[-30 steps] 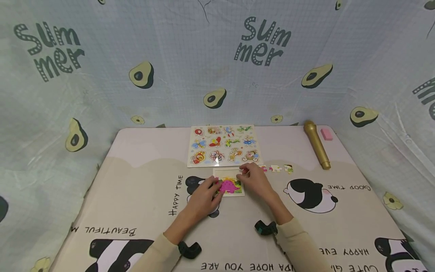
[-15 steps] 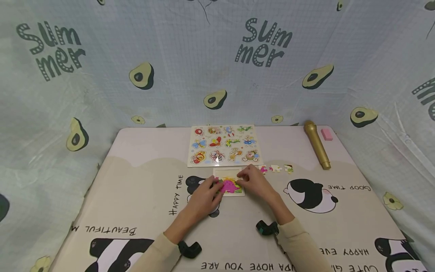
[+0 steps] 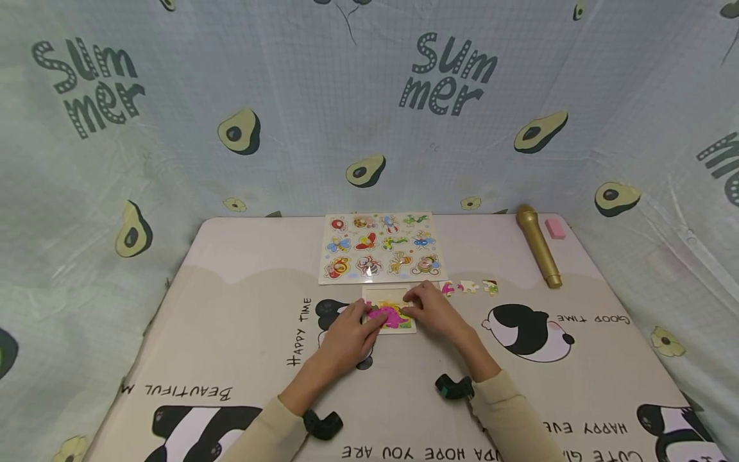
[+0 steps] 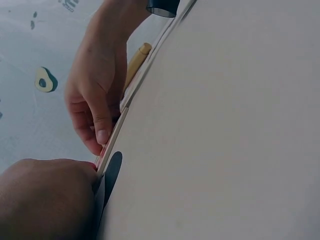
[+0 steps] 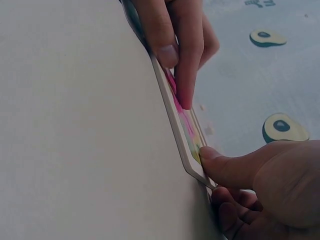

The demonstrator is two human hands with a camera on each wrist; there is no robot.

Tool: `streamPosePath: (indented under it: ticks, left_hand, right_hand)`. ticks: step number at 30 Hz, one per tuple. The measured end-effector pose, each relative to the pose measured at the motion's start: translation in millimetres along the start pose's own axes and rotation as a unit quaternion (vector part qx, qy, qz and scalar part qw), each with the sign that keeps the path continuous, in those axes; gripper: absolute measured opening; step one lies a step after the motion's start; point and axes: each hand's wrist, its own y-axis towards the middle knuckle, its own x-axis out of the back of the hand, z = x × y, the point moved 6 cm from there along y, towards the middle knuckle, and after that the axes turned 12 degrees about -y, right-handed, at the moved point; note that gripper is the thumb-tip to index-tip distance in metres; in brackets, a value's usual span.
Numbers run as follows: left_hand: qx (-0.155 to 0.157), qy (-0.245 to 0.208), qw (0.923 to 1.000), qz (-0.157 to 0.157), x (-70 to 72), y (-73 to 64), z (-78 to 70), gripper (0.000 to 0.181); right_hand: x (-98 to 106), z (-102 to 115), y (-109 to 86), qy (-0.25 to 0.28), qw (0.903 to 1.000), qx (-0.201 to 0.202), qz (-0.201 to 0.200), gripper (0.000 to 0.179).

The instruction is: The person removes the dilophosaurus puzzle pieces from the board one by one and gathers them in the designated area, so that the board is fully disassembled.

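Right now both hands are working at a small dinosaur puzzle board (image 3: 390, 309) that lies flat on the panda-print mat (image 3: 242, 321), roughly at the centre of the table in the head view. The left hand (image 3: 349, 335) comes in from about 7 o'clock of the board; its fingers are gently bent and its fingertips press down on the board's left part, near the pink dinosaur, while a lower finger sits against the board's near edge in the right wrist view (image 5: 172, 47). It grips nothing that I can see. The right hand (image 3: 434, 308) lies at 3 o'clock of the board, fingers curled, with the thumb (image 5: 227, 167) pushed against the board's edge. It may be pinching a small puzzle piece against the board, but the views are too cramped to tell for sure.

Just beside the right hand, at about 2 o'clock of the board, three loose puzzle pieces (image 3: 469, 286) lie in a short row on the mat. At 12 o'clock, almost touching the small board, sits a larger insect peg puzzle (image 3: 380, 246). Farther out toward 2 o'clock a gold toy microphone (image 3: 538, 244) lies on the mat, with a pink eraser (image 3: 555, 228) near its head. An avocado-print cloth (image 3: 369, 115) hangs behind the table.
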Motion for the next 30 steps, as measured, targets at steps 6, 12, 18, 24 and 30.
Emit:
streamPosePath:
  ticks: [6,12,18,24,30]
  left_hand:
    - [0.005,0.005,1.0000,0.003,-0.1,-0.6,-1.2,0.033]
    - [0.010,0.011,0.9998,0.013,-0.8,-0.4,-2.0,0.034]
    - [0.016,0.030,0.9990,0.029,-3.8,-0.5,-2.5,0.036]
    - [0.016,0.033,0.9990,0.024,-3.4,0.4,-5.0,0.035]
    - [0.009,0.033,0.9994,0.007,-2.1,1.2,-9.2,0.034]
  right_hand:
    - [-0.5,1.0,-0.9,0.003,1.0000,-0.004,0.003,0.022]
    - [0.1,1.6,-1.3,0.008,1.0000,-0.005,-0.001,0.021]
    - [1.1,3.1,-1.8,0.009,0.9999,-0.003,-0.003,0.020]
    - [1.2,2.9,-1.7,0.009,0.9999,-0.007,0.001,0.020]
    - [0.2,2.1,-0.4,0.027,0.9996,-0.012,0.002,0.020]
